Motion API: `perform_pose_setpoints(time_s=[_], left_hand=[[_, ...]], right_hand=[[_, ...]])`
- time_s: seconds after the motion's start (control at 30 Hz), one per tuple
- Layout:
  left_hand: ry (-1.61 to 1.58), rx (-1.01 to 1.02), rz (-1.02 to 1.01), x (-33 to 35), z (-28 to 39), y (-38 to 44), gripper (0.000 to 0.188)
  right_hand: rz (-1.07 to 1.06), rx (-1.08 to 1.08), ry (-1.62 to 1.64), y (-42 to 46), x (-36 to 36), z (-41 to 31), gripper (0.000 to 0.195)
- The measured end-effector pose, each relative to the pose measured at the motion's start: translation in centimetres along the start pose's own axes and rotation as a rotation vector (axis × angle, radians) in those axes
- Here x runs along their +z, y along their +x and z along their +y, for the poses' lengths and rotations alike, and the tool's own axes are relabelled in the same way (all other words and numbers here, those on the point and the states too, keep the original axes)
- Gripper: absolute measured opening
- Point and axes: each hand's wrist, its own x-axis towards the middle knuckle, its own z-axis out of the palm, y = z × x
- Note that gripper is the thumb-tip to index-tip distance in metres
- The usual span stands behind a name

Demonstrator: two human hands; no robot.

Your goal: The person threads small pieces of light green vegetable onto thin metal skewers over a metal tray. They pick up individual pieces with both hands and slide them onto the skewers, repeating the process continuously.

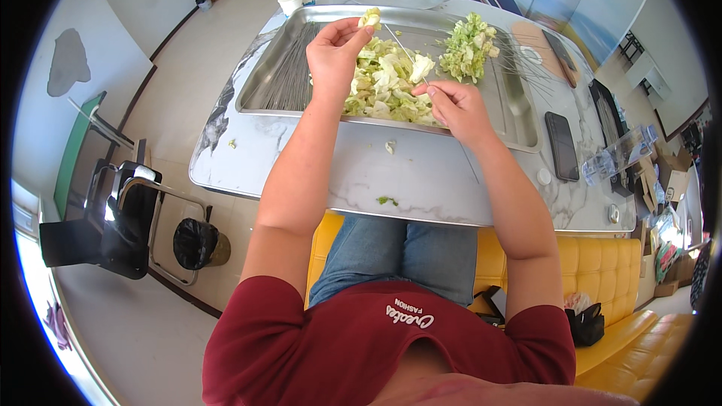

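My left hand [333, 53] pinches a pale-green piece of cabbage leaf [369, 18] between thumb and fingers, over the far part of a large metal tray [389, 120]. In my right hand [459, 107] is a thin metal skewer [398, 41], slanting up and to the left. One folded leaf piece [421, 67] is threaded on it, just above my fingers. The leaf in my left hand is close to the skewer's tip but looks apart from it. Beneath both hands lies a heap of torn cabbage leaves [383, 87] in the tray.
Bare metal skewers [285, 70] fill the tray's left end. Loaded skewers, their leaves [468, 48] bunched together, lie at its right. Farther right are a knife [560, 58] on a round board [527, 34], a phone [562, 146] and a clear plastic bottle [619, 155]. Paper cups [290, 3] stand behind.
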Motion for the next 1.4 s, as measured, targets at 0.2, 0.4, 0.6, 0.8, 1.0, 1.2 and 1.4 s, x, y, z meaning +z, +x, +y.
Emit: perform_pose_setpoints(time_s=[0.2, 0.4, 0.6, 0.8, 1.0, 1.2, 1.4], left_hand=[[0.012, -0.003, -0.023, 0.2, 0.2, -0.2, 0.023], [0.055, 0.013, -0.044, 0.4, 0.6, -0.5, 0.022], [0.175, 0.058, -0.102, 0.4, 0.7, -0.9, 0.019], [0.226, 0.104, -0.129, 0.8, 0.0, -1.1, 0.017], [0.381, 0.227, -0.238, 2.1, -0.4, -2.4, 0.017], [0.456, 0.279, -0.311, 2.5, 0.1, -3.3, 0.018], [0.223, 0.207, -0.389, 1.8, -1.1, -2.1, 0.019]], right_hand=[[-0.015, 0.010, -0.033, -0.1, 0.0, -0.3, 0.022], [-0.013, 0.020, -0.045, -0.1, 0.0, -0.4, 0.023], [-0.013, 0.033, -0.040, 0.0, -0.1, -0.2, 0.023], [-0.002, 0.017, -0.032, 0.0, -0.1, -0.1, 0.023], [0.069, -0.004, -0.013, 0.2, 0.2, 0.1, 0.023], [0.120, -0.010, -0.020, 0.2, 0.5, -0.1, 0.023], [0.191, -0.029, 0.021, 0.5, 0.3, 0.0, 0.023]])
